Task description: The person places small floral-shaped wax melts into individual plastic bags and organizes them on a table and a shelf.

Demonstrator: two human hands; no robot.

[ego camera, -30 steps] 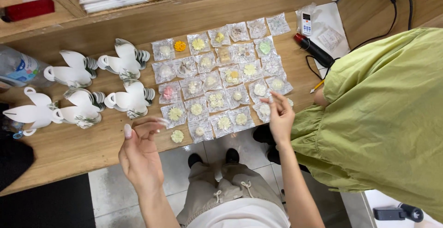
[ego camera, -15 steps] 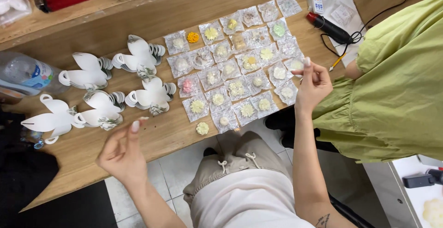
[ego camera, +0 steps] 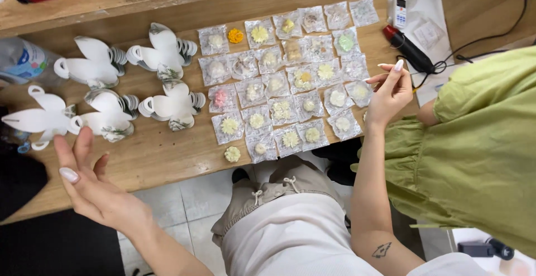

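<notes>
Two hands raised over a wooden tabletop (ego camera: pixel 167 159) of small flower pieces.

Left hand (ego camera: pixel 92 184) open, palm up, empty, off the tabletop's near edge below white card flower cut-outs (ego camera: pixel 109 117). Right hand (ego camera: pixel 388 92) pinched, contents unclear, beside clear-bagged pastel flowers (ego camera: pixel 282 72) at the grid's right.

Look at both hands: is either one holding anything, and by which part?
The left hand is open and empty, palm up beside the white paper cutouts. The right hand pinches its fingertips together above the packets; anything between them cannot be told.
</notes>
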